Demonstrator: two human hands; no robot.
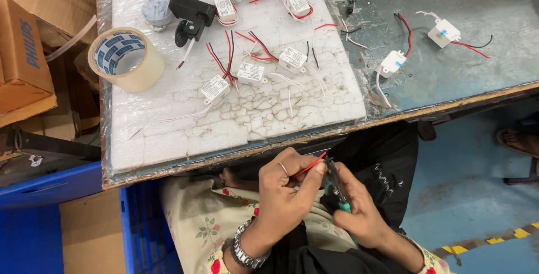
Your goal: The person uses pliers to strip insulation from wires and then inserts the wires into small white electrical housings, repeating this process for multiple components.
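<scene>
1. Here, the left hand (286, 187) pinches a thin red wire (310, 164) between thumb and fingertips, low in the view, just below the table edge and over the person's lap.
2. The right hand (359, 209) is closed around a small pair of pliers with green handles (337, 187), its metal tip meeting the end of the red wire where the left fingers hold it.
3. The left hand wears a ring, and a metal watch (244, 251) sits on that wrist.
4. Both hands are close together, almost touching, above a floral cloth (202, 223) and a dark garment (382, 156).
5. Above them lies the worn wooden edge of the table (449, 66), covered with clear plastic film.
6. On it rests a cracked white foam board (185, 133), strewn with several small white boxes (251, 73) trailing red, black and white wires.
7. Two more such boxes (443, 31) lie on the bare blue tabletop to the right of the board.
8. A roll of clear tape (126, 58) stands at the board's left edge, near a black plastic part (192, 10).
9. A cardboard box (22, 55) sits left of the table, and a blue crate (50, 187) is below it.
</scene>
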